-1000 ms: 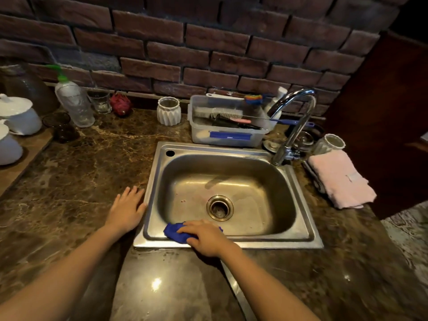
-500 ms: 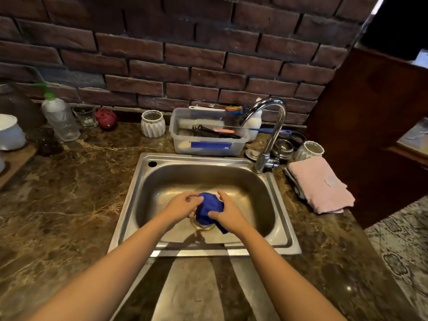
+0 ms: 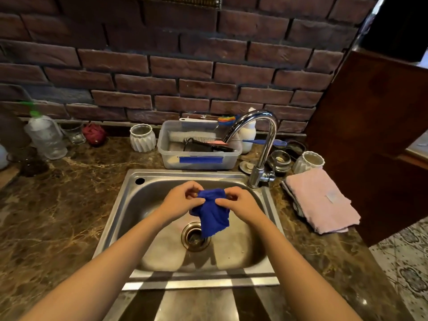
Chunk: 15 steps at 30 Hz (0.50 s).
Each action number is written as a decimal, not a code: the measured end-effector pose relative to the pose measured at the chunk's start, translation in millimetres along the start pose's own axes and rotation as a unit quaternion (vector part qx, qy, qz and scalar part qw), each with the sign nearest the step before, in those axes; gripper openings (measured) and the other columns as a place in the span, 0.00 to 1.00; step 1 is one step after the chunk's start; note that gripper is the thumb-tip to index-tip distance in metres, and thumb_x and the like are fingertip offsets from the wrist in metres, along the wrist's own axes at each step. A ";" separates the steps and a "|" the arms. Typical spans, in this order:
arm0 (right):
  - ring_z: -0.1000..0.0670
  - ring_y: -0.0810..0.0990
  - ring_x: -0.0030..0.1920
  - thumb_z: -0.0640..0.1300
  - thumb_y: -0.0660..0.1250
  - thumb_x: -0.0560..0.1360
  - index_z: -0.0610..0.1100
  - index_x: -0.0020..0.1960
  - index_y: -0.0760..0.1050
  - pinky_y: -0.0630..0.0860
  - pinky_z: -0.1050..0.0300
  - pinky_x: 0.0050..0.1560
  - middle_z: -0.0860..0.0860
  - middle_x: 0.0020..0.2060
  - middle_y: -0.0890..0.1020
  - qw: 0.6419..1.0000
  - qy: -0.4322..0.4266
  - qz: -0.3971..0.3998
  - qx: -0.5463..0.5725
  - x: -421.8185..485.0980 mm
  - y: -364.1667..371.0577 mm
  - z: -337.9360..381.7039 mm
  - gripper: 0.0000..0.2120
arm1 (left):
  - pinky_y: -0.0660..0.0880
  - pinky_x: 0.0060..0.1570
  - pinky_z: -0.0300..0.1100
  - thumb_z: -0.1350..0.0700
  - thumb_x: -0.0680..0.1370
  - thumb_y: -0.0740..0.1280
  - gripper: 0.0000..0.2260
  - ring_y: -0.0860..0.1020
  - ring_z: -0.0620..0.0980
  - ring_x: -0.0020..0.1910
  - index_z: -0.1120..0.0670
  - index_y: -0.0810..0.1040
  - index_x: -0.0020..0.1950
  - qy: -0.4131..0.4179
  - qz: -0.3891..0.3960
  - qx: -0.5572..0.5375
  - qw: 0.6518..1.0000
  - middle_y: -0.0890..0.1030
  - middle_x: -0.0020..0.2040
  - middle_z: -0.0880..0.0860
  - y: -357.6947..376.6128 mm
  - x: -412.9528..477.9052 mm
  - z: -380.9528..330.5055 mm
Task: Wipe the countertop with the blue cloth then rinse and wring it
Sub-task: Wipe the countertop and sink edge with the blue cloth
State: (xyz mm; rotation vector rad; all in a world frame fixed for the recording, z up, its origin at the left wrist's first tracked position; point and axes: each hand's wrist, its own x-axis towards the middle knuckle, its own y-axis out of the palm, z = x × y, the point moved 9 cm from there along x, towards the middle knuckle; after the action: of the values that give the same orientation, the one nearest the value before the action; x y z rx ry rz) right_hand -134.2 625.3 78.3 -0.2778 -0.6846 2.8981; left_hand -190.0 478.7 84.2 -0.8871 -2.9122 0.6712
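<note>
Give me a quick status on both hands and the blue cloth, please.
Left hand and right hand both pinching blue cloth by its top. Cloth hangs over sink drain. No water seen from faucet; nothing in the way.

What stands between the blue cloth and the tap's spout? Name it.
Nothing visible does. The left hand and right hand hold the blue cloth over the sink, with open air up to the tap.

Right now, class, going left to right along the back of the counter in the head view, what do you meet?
Plastic bottle → glass → red object → white vase → plastic tub → white cup.
</note>
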 end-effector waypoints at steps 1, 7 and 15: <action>0.55 0.76 0.45 0.44 0.69 0.73 0.45 0.50 0.80 0.70 0.65 0.42 0.49 0.46 0.79 0.999 -0.016 -0.016 -0.031 4.6 -6.0 3.3 0.07 | 0.76 0.41 0.39 0.60 0.73 0.70 0.07 0.77 0.48 0.43 0.53 0.77 0.49 -0.005 -0.007 0.011 1.000 0.80 0.45 0.54 -1.3 1.7 2.7; 0.51 0.76 0.49 0.45 0.66 0.75 0.47 0.56 0.80 0.74 0.56 0.51 0.49 0.47 0.81 0.980 -0.075 -0.060 -0.176 17.9 -21.1 22.8 0.11 | 0.73 0.38 0.42 0.55 0.72 0.71 0.05 0.74 0.46 0.36 0.51 0.75 0.43 -0.027 -0.069 0.124 0.990 0.78 0.37 0.52 -6.3 15.5 6.9; 0.52 0.75 0.50 0.44 0.65 0.76 0.47 0.55 0.79 0.71 0.60 0.51 0.49 0.51 0.78 0.984 -0.071 -0.079 -0.144 42.6 -34.5 30.4 0.09 | 0.77 0.45 0.47 0.50 0.75 0.68 0.09 0.76 0.48 0.40 0.54 0.75 0.48 -0.069 -0.128 0.119 0.982 0.78 0.42 0.51 -2.4 30.1 3.4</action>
State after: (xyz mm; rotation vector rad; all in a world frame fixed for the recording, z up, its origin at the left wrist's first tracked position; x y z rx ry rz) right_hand -178.5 650.9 114.6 -0.0461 -1.1003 2.6823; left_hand -216.9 491.7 79.0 -0.4488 -2.9023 1.0638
